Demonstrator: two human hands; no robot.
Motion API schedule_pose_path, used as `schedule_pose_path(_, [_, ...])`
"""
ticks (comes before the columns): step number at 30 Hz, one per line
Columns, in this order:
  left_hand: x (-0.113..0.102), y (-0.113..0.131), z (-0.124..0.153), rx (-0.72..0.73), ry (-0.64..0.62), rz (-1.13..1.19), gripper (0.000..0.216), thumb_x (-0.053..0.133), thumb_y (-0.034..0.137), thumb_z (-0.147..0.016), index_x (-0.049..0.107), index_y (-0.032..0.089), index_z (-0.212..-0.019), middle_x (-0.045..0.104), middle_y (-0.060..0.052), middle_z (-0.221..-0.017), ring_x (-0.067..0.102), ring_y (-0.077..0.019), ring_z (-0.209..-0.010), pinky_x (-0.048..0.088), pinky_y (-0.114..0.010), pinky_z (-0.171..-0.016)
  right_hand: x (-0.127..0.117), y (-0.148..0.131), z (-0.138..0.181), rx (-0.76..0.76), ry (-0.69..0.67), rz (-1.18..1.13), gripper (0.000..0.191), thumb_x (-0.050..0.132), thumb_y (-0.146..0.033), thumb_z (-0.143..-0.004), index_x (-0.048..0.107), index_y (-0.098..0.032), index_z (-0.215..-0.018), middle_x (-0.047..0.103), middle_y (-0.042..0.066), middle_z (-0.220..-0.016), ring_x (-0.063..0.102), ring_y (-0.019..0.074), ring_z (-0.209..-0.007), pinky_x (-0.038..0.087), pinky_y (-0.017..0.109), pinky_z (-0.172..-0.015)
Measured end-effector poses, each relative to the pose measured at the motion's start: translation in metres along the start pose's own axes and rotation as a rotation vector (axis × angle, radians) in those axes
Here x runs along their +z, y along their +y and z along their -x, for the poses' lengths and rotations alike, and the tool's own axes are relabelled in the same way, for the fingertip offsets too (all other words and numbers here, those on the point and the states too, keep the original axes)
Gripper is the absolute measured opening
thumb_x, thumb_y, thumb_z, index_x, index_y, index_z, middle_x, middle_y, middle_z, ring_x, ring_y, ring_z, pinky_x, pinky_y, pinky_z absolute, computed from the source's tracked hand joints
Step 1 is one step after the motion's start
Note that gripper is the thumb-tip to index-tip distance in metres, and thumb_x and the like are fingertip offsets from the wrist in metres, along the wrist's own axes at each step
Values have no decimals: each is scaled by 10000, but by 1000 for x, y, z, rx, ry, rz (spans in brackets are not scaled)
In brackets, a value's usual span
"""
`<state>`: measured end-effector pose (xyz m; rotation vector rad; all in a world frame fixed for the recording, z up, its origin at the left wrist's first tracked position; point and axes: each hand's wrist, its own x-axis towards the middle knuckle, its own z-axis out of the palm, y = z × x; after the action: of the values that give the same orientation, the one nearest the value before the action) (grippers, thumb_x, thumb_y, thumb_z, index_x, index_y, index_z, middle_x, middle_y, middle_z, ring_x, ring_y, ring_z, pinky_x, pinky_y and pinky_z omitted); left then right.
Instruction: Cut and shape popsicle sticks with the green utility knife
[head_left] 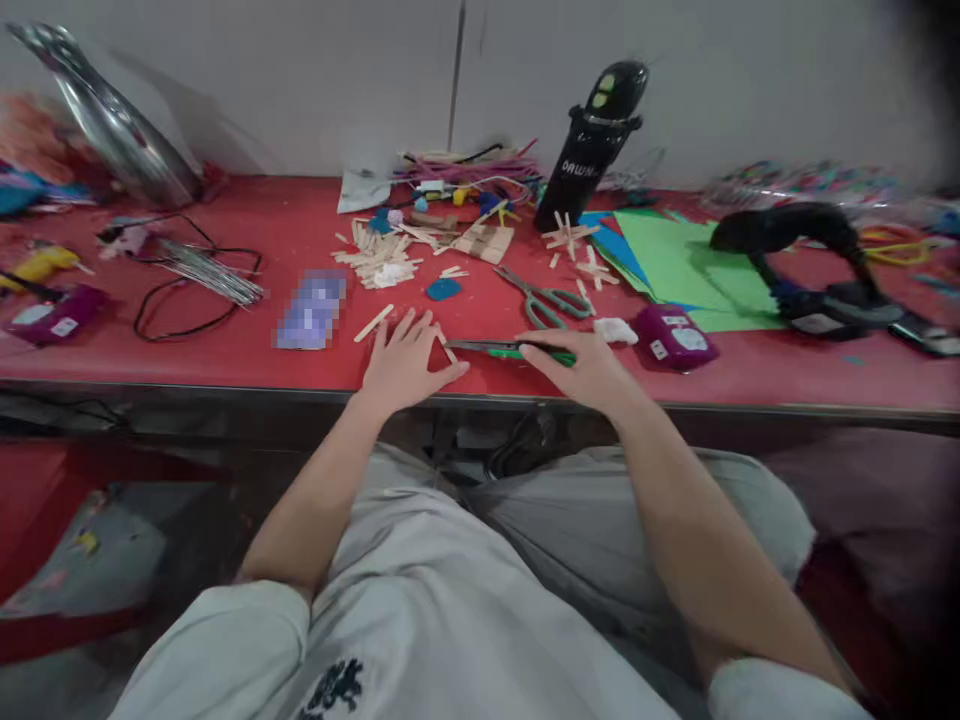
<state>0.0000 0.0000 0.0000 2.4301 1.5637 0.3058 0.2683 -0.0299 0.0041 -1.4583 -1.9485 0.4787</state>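
My left hand (409, 368) lies on the red tabletop with its fingers spread. A short wooden craft stick (446, 346) lies between its index finger and thumb, near the fingertips. My right hand (581, 368) is closed on scissors (480, 345) with black and green handles. Their narrow blades point left, and the tips reach the craft stick. Whether the blades touch it I cannot tell. Another craft stick (373, 323) lies just beyond my left hand. A second pair of scissors with grey-green handles (546, 302) rests behind the blades, beside a blue lump (443, 289).
A pile of craft sticks (379, 255) lies at the back. A black bottle (592, 145), green paper sheets (690, 255), a purple tape measure-like box (675, 338) and a black headband (802, 260) stand to the right. Metal wires (210, 272) and a silver jug (120, 125) are left.
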Motion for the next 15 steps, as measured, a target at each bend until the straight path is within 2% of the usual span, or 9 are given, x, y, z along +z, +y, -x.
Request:
schedule_pose_path(9, [2, 2, 0, -19, 13, -1, 797, 451, 733, -927, 477, 174, -1494, 301, -67, -1677, 171, -288, -1592, 87, -585, -1301, -8, -2, 0, -55, 11, 32, 350, 610, -427, -914, 789, -195, -1106, 794, 92, -1077, 749, 290, -1004, 590, 441, -937])
schedule_pose_path(15, [2, 1, 0, -18, 17, -2, 726, 458, 725, -926, 526, 214, -1437, 314, -52, -1675, 180, -291, -1590, 101, -586, -1298, 4, -4, -3, -104, 12, 17, 341, 594, -401, -939, 777, -188, -1132, 781, 99, -1142, 735, 287, -1084, 574, 428, -979])
